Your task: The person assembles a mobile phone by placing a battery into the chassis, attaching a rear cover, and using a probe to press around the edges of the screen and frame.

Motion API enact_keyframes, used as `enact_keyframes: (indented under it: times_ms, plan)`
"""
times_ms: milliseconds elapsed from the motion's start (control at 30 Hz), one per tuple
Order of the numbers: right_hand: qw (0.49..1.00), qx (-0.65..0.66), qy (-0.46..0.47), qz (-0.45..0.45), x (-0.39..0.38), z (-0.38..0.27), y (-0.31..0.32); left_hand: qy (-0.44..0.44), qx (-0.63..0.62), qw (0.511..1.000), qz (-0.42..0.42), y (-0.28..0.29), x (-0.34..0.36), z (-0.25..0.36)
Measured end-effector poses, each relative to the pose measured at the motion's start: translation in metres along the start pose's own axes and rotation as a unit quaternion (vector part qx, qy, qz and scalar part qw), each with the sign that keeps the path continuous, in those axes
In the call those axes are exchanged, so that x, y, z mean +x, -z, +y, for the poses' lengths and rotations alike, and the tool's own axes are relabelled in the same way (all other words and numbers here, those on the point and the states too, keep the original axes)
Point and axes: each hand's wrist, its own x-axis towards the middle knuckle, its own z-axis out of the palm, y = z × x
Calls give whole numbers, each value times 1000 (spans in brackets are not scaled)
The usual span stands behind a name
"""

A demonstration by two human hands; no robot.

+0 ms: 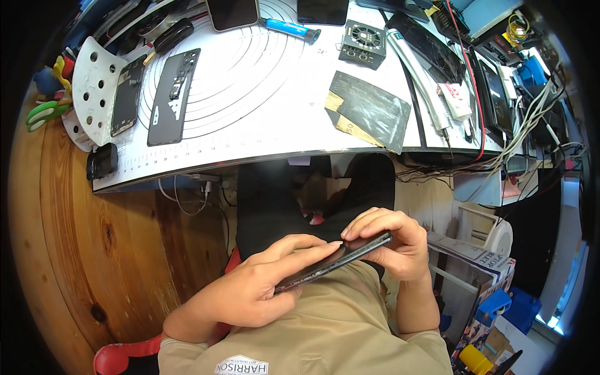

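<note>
Over my lap, below the desk's front edge, I hold a thin dark phone (332, 267) tilted, its right end higher. My left hand (253, 284) grips its left end, with the fingers stretched over the face and the thumb beneath. Wrapped round the other end is my right hand (400, 245), fingertips on the upper face and thumb underneath. Small details show along the phone's near long edge. Most of its face is hidden by my fingers and the steep angle.
The white desk mat (250, 119) carries a dark phone housing (165, 115), a dark phone panel (127, 100), a blue tube (287, 29), a small fan box (364, 44) and a worn dark sheet (375, 112). Tangled cables (531, 134) hang at the right.
</note>
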Motion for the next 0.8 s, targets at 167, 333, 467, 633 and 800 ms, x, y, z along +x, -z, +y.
enact_keyframes:
  times_ms: [167, 333, 467, 633, 800]
  plan:
    - [1000, 23, 9, 3, 4, -1, 2, -41, -63, 996, -50, 7, 1, -14]
    - [991, 123, 49, -31, 20, 4, 1, 91, -603, 786, -99, -7, 17, -44]
    - [997, 9, 59, -53, 32, -2, -3, 87, -561, 818, -95, -16, 24, -34]
    - [986, -89, 50, 131, 25, -17, -31, 41, -527, 844, 97, -22, 25, -12]
    - [972, -202, 118, 37, 27, -39, -58, -56, -566, 809, 149, -23, 22, -17]
